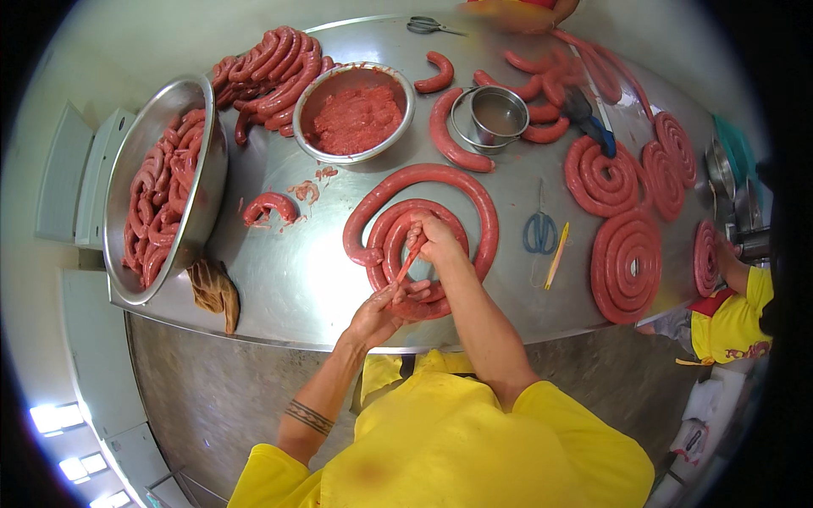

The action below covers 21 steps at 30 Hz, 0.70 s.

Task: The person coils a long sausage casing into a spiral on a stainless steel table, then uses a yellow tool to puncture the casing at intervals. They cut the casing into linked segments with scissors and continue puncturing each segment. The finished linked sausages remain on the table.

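Note:
A long raw sausage [489,212] lies coiled on the metal table in front of me. Above the coil, a thin, slack, reddish end of casing [409,264] is drawn taut between my two hands. My right hand [434,240] is closed round its upper end, over the coil's middle. Lower down and nearer the table edge, my left hand [383,313] pinches the other end between thumb and fingers, its remaining fingers loosely extended beside the coil. Blue-handled scissors [540,230] and a yellow stick-like tool [557,256] lie to the right of the coil.
A bowl of minced meat [356,118], a large tilted basin of sausages [216,161] and a sausage pile [284,63] stand left. A small pot of liquid [498,116] sits behind. Coiled sausages [625,269] cover the right. Co-workers' arms [733,264] show at the right and far edges.

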Each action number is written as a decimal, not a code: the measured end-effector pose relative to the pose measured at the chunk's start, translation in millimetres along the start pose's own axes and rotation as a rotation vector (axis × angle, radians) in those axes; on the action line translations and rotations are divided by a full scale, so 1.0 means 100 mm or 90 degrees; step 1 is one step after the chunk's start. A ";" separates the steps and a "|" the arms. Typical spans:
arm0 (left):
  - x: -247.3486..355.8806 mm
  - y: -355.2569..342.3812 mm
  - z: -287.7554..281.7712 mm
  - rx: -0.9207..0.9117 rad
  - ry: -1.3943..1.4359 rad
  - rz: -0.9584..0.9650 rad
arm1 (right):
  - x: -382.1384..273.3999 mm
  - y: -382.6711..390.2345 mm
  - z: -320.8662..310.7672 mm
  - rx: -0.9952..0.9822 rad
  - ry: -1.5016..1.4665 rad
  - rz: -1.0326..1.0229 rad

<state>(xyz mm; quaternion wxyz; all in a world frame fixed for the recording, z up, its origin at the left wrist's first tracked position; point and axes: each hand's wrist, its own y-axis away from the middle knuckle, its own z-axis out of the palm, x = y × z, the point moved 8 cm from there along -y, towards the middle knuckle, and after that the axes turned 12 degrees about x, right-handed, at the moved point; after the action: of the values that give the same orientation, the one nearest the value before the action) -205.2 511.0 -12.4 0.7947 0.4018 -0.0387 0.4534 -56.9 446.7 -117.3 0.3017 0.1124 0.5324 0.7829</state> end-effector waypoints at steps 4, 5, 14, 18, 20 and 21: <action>-0.01 0.13 -0.11 -0.019 -0.008 -0.024 | -0.06 -0.05 -0.01 0.018 -0.014 -0.002; -0.01 0.17 -0.15 -0.023 0.000 -0.024 | -0.08 -0.07 -0.02 0.029 -0.023 -0.007; 0.11 0.85 -0.59 0.030 0.249 -0.009 | -0.22 0.02 -0.10 0.036 0.010 -0.064; 0.67 1.03 -0.39 0.002 0.252 0.074 | -0.23 0.21 -0.16 -0.083 0.127 -0.057; 1.28 1.02 -0.03 -0.130 0.197 0.214 | -0.22 0.26 -0.23 -0.112 0.176 -0.071; 1.60 1.02 0.20 -0.207 0.159 0.281 | -0.22 0.30 -0.21 -0.158 0.170 -0.079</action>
<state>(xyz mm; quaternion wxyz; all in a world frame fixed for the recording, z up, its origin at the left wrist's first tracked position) -181.8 635.2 130.5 0.7291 0.1924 -0.0991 0.6493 -60.3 410.1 -96.1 0.2877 -0.0631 0.4730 0.8304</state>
